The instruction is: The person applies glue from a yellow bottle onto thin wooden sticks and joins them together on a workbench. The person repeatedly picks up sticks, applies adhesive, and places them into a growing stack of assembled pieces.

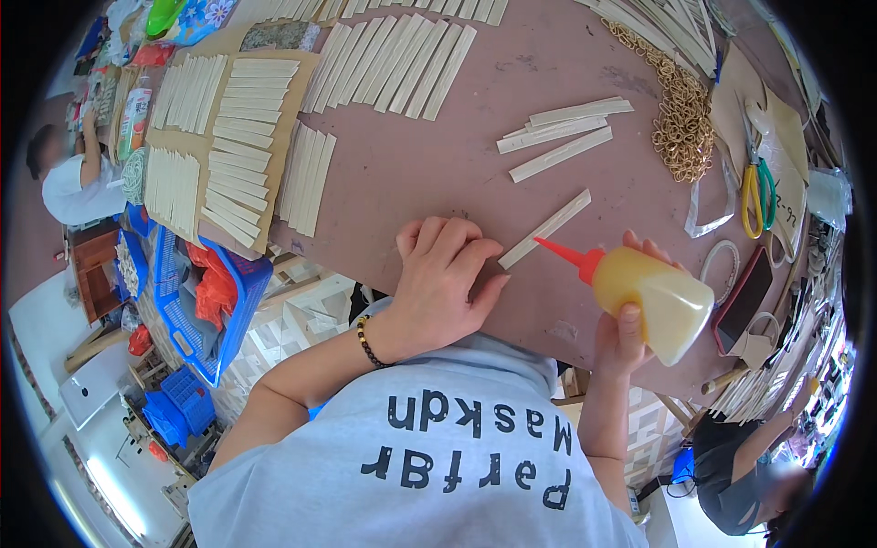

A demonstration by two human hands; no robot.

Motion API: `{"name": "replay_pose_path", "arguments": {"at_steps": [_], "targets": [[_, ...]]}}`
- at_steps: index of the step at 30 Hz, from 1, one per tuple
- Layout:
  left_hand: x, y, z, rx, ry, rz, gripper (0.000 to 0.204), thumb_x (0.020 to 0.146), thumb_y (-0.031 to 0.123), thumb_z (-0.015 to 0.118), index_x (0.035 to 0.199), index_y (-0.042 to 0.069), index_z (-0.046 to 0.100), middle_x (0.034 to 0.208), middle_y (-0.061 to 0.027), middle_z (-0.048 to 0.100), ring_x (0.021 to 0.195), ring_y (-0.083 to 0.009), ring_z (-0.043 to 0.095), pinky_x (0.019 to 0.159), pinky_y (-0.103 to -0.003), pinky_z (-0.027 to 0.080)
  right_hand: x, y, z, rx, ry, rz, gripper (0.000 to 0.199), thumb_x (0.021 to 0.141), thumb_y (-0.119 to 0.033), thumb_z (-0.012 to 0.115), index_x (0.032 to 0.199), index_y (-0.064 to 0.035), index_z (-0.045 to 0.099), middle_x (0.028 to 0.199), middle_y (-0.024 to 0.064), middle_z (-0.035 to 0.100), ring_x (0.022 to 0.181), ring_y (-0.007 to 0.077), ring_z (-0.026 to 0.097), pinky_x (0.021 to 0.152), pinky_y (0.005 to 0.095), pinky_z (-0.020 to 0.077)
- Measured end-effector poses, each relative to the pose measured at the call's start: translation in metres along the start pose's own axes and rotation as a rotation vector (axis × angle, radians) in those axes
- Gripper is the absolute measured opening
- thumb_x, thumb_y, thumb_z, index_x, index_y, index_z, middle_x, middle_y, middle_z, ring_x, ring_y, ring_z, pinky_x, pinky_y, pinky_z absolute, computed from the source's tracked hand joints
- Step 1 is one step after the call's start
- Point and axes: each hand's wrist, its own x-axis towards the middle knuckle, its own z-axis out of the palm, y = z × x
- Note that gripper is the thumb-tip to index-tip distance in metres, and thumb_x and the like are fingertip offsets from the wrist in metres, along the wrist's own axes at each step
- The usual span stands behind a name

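My right hand (630,329) is wrapped round a squeeze bottle (671,301) of yellowish glue, tilted so its red nozzle points left. The nozzle's tip is at a pale flat strip (548,228) lying slantwise on the table; whether it touches cannot be made out. Beside the strip's near end is my left hand (443,279), with curled fingers and the thumb apart from the index finger. The strip's end lies close to those two fingertips, not visibly gripped. Farther off, several loose strips (562,155) lie in a small overlapping group.
Rows of strips (393,64) cover the far left, some on brown cardboard (288,119). A gold chain heap (683,137), scissors (754,183) and a phone (744,297) are at right. A blue basket (215,356) stands left below the table (402,169). Two other people sit nearby.
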Motion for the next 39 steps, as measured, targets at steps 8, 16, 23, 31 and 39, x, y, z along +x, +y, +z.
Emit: {"name": "replay_pose_path", "arguments": {"at_steps": [8,16,23,31,39], "targets": [[0.004,0.004,0.004,0.035,-0.028,-0.013,0.033,0.066,0.015,0.075,0.095,0.009,0.06,0.096,-0.0067,0.049,0.092,-0.0259,0.046,0.086,-0.041,0.028,0.021,0.0,-0.008,-0.065,0.135,-0.087,0.06,0.085,-0.022,0.067,0.134,-0.0061,0.036,0.133,0.019,0.044,0.125,0.043,0.043,0.099,0.0562,0.0422],[0.006,0.004,0.006,0.047,-0.03,-0.005,0.033,0.066,0.015,0.075,0.094,0.01,0.06,0.095,-0.0064,0.048,0.09,-0.0251,0.046,0.084,-0.04,0.028,0.02,0.001,-0.01,-0.069,0.101,-0.057,0.06,0.084,-0.023,0.068,0.133,-0.0053,0.038,0.132,0.0192,0.046,0.123,0.0436,0.045,0.1,0.0516,0.0421],[0.008,0.005,0.006,0.059,-0.041,-0.001,0.033,0.066,0.015,0.074,0.095,0.01,0.059,0.095,-0.0066,0.048,0.09,-0.0253,0.045,0.084,-0.04,0.028,0.013,0.0,-0.003,-0.032,0.101,-0.001,0.064,0.081,-0.025,0.07,0.134,-0.0121,0.037,0.131,0.0179,0.047,0.124,0.0419,0.045,0.096,0.0534,0.0453],[0.012,0.01,0.009,0.099,-0.018,0.003,0.03,0.064,0.012,0.072,0.091,0.009,0.057,0.094,-0.0068,0.047,0.089,-0.0257,0.044,0.083,-0.041,0.028,0.012,-0.001,-0.004,-0.06,0.075,-0.008,0.064,0.081,-0.025,0.07,0.134,-0.0116,0.036,0.13,0.0175,0.048,0.124,0.0421,0.044,0.095,0.0573,0.0451],[0.018,0.016,0.006,0.175,-0.047,-0.013,0.022,0.063,0.012,0.069,0.081,0.009,0.057,0.091,-0.0059,0.048,0.087,-0.0253,0.045,0.082,-0.041,0.029,0.005,-0.002,-0.003,-0.041,0.071,0.006,0.072,0.077,-0.028,0.076,0.133,-0.0116,0.033,0.127,0.0194,0.049,0.119,0.0405,0.049,0.094,0.0504,0.0465]]}}
